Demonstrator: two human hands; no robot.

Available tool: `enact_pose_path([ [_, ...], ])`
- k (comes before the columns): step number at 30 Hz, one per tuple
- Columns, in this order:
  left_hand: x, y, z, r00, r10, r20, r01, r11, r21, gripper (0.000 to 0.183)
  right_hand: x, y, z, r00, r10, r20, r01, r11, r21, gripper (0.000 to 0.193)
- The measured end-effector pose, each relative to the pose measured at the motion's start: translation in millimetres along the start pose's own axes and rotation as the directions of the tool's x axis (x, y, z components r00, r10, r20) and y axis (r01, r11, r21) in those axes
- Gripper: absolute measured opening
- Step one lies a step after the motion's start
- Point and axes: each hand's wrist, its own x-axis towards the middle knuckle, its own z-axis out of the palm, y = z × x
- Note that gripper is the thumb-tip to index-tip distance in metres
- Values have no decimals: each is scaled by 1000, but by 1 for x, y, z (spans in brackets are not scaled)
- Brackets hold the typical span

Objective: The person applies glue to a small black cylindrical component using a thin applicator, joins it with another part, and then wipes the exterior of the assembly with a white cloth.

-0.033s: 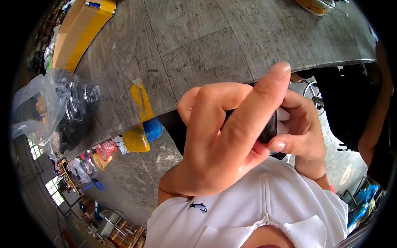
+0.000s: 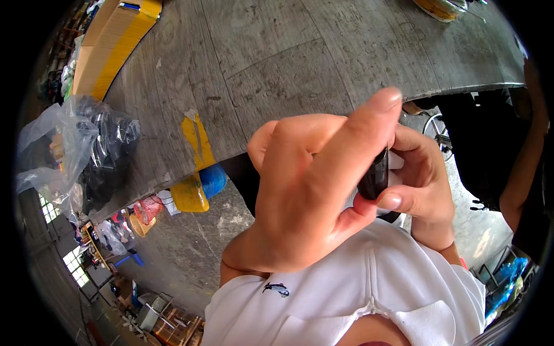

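A small glossy black object [image 2: 375, 176] is held between both hands in front of my chest, just off the table's near edge. Most of it is hidden, and I cannot make out its kind. My left hand [image 2: 309, 184] covers its left side, with one long finger laid along it and the other fingers curled. On the opposite side, my right hand [image 2: 425, 179] grips it, the thumb pressing near its lower end and bent fingers behind.
The grey wood-patterned table [image 2: 277, 52] fills the upper area. At its left stand a cardboard box [image 2: 115, 52] and a clear plastic bag [image 2: 57, 138] beside dark wrapped material. A round yellow container [image 2: 441, 8] is at the far right. Another person's arm [image 2: 522, 167] shows at right.
My left hand has shifted slightly and its long finger has moved a little left, so more of the black object shows. The right hand has barely moved.
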Motion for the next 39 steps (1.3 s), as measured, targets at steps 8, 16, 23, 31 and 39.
enact_pose_path([
  [8,-14,-20,-11,991,128,45,-124,989,-85,73,6,14,-7,983,-176,43,174,984,39,30],
  [16,-14,-26,-9,988,154,-2,-153,981,-118,64,-1,3,-13,685,-692,227,654,447,-610,14],
  [23,-9,-12,-23,975,165,147,-180,979,96,77,0,5,-3,564,-719,406,714,178,-677,26],
  [31,-15,-26,-11,991,122,56,-106,968,-228,87,-7,10,-11,703,-671,236,640,453,-621,31],
  [39,-17,-36,13,965,69,-252,-177,882,-437,80,-7,13,-27,857,-514,11,456,750,-478,13],
])
